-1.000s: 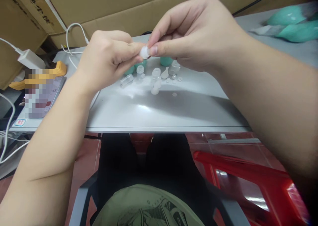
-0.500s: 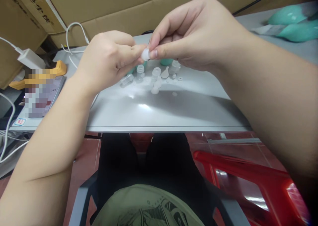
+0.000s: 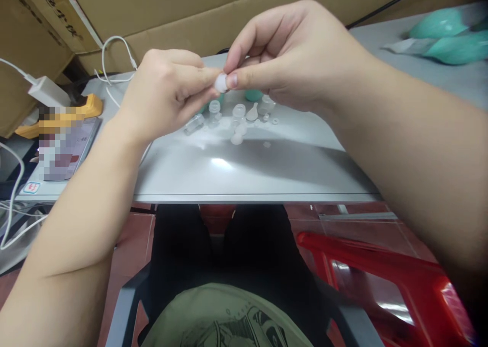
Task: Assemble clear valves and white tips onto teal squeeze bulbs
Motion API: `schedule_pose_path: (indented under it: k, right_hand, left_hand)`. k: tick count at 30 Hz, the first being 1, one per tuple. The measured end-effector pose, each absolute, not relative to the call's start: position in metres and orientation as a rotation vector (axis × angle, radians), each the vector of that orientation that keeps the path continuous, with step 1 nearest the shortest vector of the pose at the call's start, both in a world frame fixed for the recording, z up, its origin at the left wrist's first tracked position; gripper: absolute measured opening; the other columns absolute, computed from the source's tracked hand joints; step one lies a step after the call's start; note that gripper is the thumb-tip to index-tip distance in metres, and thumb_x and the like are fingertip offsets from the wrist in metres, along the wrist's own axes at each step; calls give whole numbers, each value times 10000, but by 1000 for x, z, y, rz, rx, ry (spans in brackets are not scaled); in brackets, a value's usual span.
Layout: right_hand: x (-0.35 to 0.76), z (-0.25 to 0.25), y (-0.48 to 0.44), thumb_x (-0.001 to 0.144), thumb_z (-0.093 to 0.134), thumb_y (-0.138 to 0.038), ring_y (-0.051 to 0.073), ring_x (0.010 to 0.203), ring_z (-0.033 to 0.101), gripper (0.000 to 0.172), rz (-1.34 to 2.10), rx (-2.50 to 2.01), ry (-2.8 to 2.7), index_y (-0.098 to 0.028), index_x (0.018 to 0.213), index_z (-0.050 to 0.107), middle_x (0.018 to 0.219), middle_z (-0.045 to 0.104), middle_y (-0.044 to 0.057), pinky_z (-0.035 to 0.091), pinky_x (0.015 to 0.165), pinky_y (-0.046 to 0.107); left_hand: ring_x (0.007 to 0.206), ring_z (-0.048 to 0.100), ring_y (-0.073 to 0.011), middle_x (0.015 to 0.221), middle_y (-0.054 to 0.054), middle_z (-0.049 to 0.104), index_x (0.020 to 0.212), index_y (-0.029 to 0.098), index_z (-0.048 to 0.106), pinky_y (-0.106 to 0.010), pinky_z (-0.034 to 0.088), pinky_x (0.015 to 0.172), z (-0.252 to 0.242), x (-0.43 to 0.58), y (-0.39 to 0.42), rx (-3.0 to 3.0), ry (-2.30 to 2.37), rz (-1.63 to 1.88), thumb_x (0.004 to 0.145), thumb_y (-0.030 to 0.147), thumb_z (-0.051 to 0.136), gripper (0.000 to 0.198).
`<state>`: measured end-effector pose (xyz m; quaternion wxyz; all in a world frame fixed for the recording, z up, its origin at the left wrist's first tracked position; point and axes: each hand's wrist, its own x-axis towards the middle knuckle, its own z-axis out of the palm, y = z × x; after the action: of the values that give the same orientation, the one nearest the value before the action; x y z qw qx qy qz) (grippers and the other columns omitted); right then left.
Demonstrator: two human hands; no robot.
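My left hand (image 3: 168, 90) and my right hand (image 3: 290, 52) meet above the grey table (image 3: 247, 169). Both pinch one small white translucent plastic piece (image 3: 220, 82) between thumb and fingertips. Below and behind the hands, several small clear plastic caps and vials (image 3: 238, 119) lie scattered on the table. A clear vial (image 3: 193, 124) lies on its side at their left. Teal pieces (image 3: 253, 95) show partly behind my fingers.
Cardboard boxes (image 3: 183, 11) stand along the back. A white charger (image 3: 48, 90) and cables (image 3: 114, 47) lie at the left, next to a yellow tool (image 3: 82, 108). Teal bags (image 3: 446, 37) lie far right. A red stool (image 3: 381, 281) stands under the table at the right.
Both hands stay pinched on the small white piece. They have shifted only slightly, with the fingers turning a little.
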<state>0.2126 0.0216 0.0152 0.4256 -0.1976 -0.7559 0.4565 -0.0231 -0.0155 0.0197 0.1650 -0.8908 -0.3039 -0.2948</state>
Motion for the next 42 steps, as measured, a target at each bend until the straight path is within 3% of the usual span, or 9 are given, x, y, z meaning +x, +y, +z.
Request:
schedule_pose_path:
  k: [6,10,13,18,21,27,31,36,42]
  right_hand:
    - [207,12,18,804,807,-87,137,754,691,100,1068,-477,-1859,-153,871,773,838,752,42,523,671,268]
    - [210,11,15,899,719,-148,161,887,680,84,595,-492,-2127,-220,922,755,954,743,24,532,840,289]
    - [213,11,13,922,669,-192,213,987,662,133,266,-538,-2376,-276,950,768,1002,742,17,507,997,359]
    - [209,3,10,944,620,-283,349,1261,527,214,148,-587,-2613,-271,948,833,1224,699,97,485,1046,488]
    - [204,-3,7,933,661,-339,384,1305,463,202,140,-632,-2657,-281,960,852,1287,672,110,451,1061,527]
    - [199,-2,-1,999,637,-360,433,1332,433,257,-12,-768,-2738,-270,1075,866,1377,635,138,397,1083,603]
    - [197,2,-4,982,668,-321,462,1329,446,235,-36,-796,-2770,-261,1095,866,1393,623,147,403,1074,619]
    - [196,3,-6,965,654,-259,473,1329,445,212,-37,-827,-2783,-232,1010,859,1394,630,145,404,1054,616]
    - [195,5,-8,975,591,-243,455,1329,463,242,-36,-879,-2797,-226,954,832,1392,646,112,413,1037,590]
  left_hand:
    - [676,550,-162,795,-2,761,977,275,845,-404,397,651,38,-28,-27,-2768,-1063,-821,1064,535,626,351]
    - [701,576,-204,779,-23,773,986,232,872,-430,431,656,49,-33,-37,-2933,-1446,-650,952,573,747,365]
    - [653,596,-191,727,-4,771,930,234,879,-385,459,609,52,-34,-38,-3082,-1552,-443,861,469,822,252]
    - [535,484,-134,668,49,746,910,309,883,-318,391,520,48,-32,-31,-3108,-1592,-87,868,461,788,184]
    - [516,411,-128,642,61,712,952,331,879,-320,353,517,46,-31,-28,-3049,-1624,50,893,479,756,201]
    - [547,492,-153,677,41,705,969,329,874,-343,396,535,47,-30,-28,-2967,-1714,75,831,468,785,215]
    - [498,444,-149,580,43,632,951,296,849,-366,376,528,48,-32,-31,-3038,-1572,-65,871,506,786,234]
    - [548,538,-175,625,11,682,785,264,794,-369,408,536,49,-32,-32,-2836,-1611,-369,848,481,731,234]
    - [540,529,-165,604,16,663,730,272,750,-365,368,544,39,-33,-25,-2674,-1647,-282,794,638,798,374]
